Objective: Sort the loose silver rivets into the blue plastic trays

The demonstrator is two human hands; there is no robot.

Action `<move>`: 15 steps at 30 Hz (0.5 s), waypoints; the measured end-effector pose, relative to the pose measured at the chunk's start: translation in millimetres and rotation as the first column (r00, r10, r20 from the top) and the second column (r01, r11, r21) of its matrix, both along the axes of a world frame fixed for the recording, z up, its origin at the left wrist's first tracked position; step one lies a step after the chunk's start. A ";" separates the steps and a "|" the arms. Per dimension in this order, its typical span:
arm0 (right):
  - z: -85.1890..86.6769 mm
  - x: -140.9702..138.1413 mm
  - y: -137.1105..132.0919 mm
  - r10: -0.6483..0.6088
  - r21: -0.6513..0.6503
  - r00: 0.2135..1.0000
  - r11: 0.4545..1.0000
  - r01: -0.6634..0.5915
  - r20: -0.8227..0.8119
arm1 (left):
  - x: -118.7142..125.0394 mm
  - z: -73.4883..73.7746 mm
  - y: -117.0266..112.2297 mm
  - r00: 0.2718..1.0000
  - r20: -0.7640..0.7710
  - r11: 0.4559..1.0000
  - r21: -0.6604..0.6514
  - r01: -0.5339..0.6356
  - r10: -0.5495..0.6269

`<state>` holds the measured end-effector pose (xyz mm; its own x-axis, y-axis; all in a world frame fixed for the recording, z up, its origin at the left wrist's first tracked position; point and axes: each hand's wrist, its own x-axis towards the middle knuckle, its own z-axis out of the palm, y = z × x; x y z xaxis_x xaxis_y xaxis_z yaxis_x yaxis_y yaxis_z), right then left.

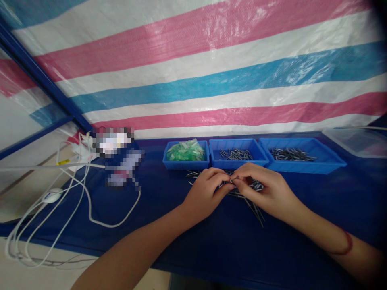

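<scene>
My left hand (208,189) and my right hand (263,187) meet over a loose pile of thin dark metal rods (255,209) on the blue table. Both are closed, thumb against fingers, with the fingertips nearly touching. Between them is a small metallic piece (232,181), mostly covered by the fingers, so its kind cannot be made out. Behind the hands stand three blue bins in a row. Green plastic pieces (186,151) fill the left bin, short metal pins (236,154) lie in the middle bin, and darker metal pins (292,154) lie in the right one.
White cables (90,201) and a white plug or switch (52,195) tangle at the left. Blurred-out items (123,169) lie near them. A clear plastic lid or tray (356,141) rests at the back right. Striped plastic sheeting (193,88) hangs behind the blue table (169,237).
</scene>
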<state>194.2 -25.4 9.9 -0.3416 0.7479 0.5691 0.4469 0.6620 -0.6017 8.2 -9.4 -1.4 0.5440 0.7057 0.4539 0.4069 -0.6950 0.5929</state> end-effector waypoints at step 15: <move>26.0 77.8 26.3 -0.558 0.209 0.815 0.825 0.525 0.156 | -8.6 2.2 2.2 0.973 -0.224 0.998 -0.006 -0.068 0.065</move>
<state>272.0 0.9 35.9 -0.0252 0.7575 0.6523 0.8591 0.3500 -0.3733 -0.4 -7.2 0.8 0.5824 0.7487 0.3167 0.5748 -0.6548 0.4908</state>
